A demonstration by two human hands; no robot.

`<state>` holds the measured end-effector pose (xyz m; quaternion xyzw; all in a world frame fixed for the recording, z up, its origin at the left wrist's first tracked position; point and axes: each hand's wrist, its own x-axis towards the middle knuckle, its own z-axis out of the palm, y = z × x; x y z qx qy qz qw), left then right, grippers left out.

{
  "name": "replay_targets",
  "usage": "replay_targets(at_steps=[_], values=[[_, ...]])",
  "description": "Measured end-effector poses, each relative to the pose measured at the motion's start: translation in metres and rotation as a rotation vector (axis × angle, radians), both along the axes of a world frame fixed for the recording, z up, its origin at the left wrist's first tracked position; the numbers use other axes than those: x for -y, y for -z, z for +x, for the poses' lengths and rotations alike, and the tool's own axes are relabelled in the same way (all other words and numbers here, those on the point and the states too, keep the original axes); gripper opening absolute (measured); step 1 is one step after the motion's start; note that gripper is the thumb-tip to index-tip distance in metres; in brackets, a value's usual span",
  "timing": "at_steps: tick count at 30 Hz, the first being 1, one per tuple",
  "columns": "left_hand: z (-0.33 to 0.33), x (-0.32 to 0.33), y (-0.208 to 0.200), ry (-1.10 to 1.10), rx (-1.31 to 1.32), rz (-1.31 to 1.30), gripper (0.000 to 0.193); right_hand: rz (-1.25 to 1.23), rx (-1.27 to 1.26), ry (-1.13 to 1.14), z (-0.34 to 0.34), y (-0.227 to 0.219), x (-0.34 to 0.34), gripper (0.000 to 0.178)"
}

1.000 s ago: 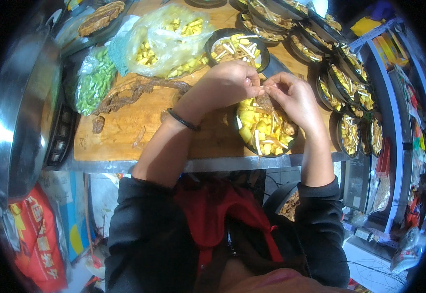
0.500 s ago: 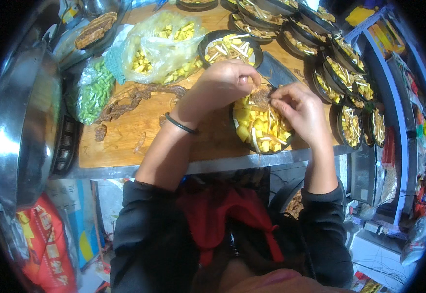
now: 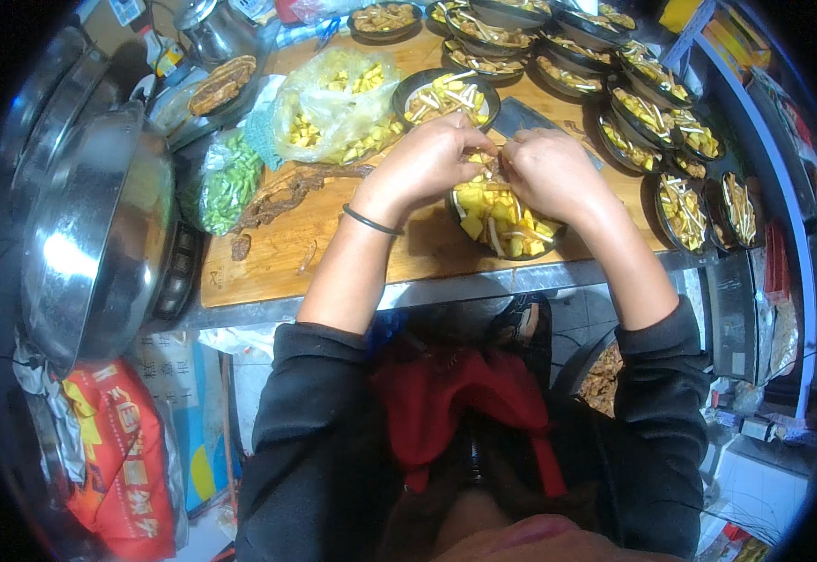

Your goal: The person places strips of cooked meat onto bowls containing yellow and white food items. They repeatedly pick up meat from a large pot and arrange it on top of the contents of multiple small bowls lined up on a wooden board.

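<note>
My left hand [image 3: 436, 161], with a dark band at the wrist, is closed over the far rim of a black bowl [image 3: 558, 245]. Beside it, my right hand [image 3: 553, 173] is closed too, its fingertips almost meeting those of the left. Between the fingertips a bit of brown meat [image 3: 493, 172] shows; most of it is hidden by the hands. Yellow chunks [image 3: 502, 214] and pale white strips fill the bowl, which sits at the board's near edge. Just beyond my hands stands another black bowl [image 3: 488, 84] of the same mix.
On the wooden board [image 3: 268, 286] lie strips of dark meat [image 3: 282, 195], a clear bag of yellow chunks [image 3: 333, 117] and a bag of green vegetables [image 3: 226, 178]. A flat dark blade [image 3: 521, 117] lies beyond my hands. Several filled bowls [image 3: 642, 112] are stacked right; large metal pans [image 3: 99, 244] stand left.
My right hand has turned over and moved up beside the left, covering most of the brown meat that showed plainly before. The whole view has shifted slightly.
</note>
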<state>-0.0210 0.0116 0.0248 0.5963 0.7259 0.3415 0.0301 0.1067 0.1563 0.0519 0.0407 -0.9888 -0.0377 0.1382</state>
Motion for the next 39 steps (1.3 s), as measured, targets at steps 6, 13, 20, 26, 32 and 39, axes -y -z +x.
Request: replay_targets(at_steps=[6, 13, 20, 26, 32, 39], values=[[-0.010, -0.005, 0.001, 0.032, 0.002, 0.027, 0.022, -0.289, 0.068, 0.060, 0.002, -0.009, -0.007, 0.014], [-0.010, -0.001, 0.000, 0.008, 0.097, -0.065, 0.018, -0.402, 0.066, 0.031, 0.017, -0.005, -0.004, 0.018], [-0.008, 0.000, -0.002, 0.019, 0.306, 0.026, 0.018, -0.610, -0.030, 0.152, 0.022, 0.000, -0.013, 0.017], [-0.005, 0.000, -0.001, 0.058, 0.091, -0.024, 0.016, -0.392, -0.113, 0.047, 0.013, 0.010, -0.010, 0.017], [-0.002, 0.004, -0.003, -0.028, 0.133, -0.035, 0.020, -0.393, -0.110, 0.073, 0.013, 0.013, -0.013, 0.018], [0.013, 0.000, -0.003, -0.149, -0.221, -0.008, 0.016, -0.300, -0.021, 0.157, 0.015, 0.003, -0.008, 0.017]])
